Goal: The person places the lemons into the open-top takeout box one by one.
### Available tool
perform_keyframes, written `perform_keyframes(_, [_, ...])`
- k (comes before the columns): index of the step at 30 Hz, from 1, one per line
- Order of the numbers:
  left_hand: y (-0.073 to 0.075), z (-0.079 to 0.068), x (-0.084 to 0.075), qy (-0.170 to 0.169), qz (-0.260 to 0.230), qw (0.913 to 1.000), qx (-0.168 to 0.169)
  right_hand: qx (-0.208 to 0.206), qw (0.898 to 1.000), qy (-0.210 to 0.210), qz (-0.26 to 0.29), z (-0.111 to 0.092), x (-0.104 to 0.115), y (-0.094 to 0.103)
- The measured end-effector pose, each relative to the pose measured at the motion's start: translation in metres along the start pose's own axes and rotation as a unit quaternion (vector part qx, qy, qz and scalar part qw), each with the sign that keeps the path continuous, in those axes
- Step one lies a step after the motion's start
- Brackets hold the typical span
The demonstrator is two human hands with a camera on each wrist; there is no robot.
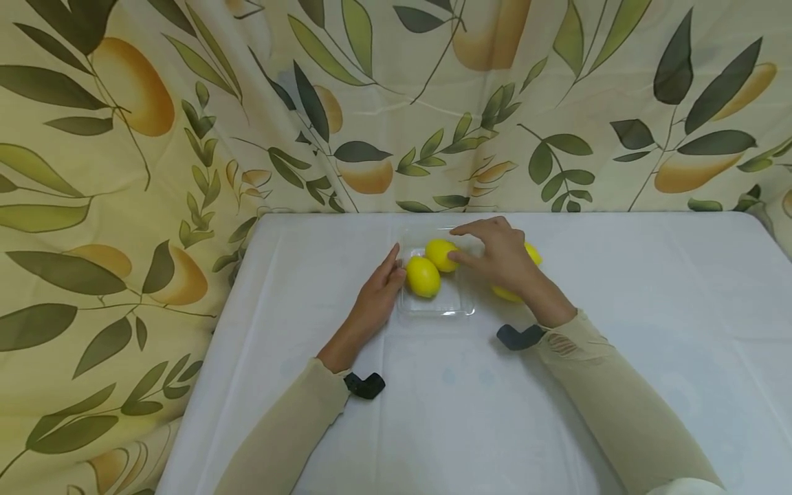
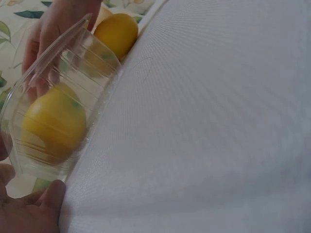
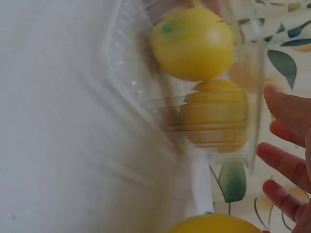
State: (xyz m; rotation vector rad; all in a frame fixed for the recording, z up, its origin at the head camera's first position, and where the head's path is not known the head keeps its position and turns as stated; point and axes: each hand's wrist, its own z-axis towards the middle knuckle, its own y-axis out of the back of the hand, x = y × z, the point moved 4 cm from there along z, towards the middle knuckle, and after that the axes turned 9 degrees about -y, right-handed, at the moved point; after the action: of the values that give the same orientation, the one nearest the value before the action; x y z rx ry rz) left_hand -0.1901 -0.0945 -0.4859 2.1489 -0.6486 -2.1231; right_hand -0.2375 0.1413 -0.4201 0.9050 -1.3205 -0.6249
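A clear plastic container [image 1: 454, 302] stands near the table's far edge with two yellow lemons inside, one lemon [image 1: 423, 278] at the front left and another lemon [image 1: 439, 254] behind it. My left hand [image 1: 374, 299] rests along the container's left side, fingers fairly straight and thumb at the rim. Above the container's right side is my right hand [image 1: 498, 254], its fingers spread. In the right wrist view those fingers [image 3: 286, 165] hold nothing and lie beside the container wall. Partly hidden behind this hand are two more lemons, a far one [image 1: 533, 254] and a near one [image 1: 506, 294].
A white cloth [image 1: 433, 412] covers the table. Behind and to the left hangs a curtain [image 1: 247, 124] printed with leaves and orange fruit. Dark wrist-worn devices sit at the left cuff [image 1: 365, 386] and the right cuff [image 1: 520, 337].
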Motion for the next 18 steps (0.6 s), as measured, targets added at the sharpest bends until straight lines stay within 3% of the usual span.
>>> perform_keyframes(7, [-0.002, 0.001, -0.001, 0.006, -0.001, 1.0000, 0.002, -0.021, 0.999, -0.023, 0.015, -0.008, -0.013, 0.024])
perform_keyframes(18, [0.000, 0.000, 0.001, 0.005, -0.003, 1.0000, 0.003, -0.043, 0.995, -0.075, 0.046, -0.026, -0.056, 0.053])
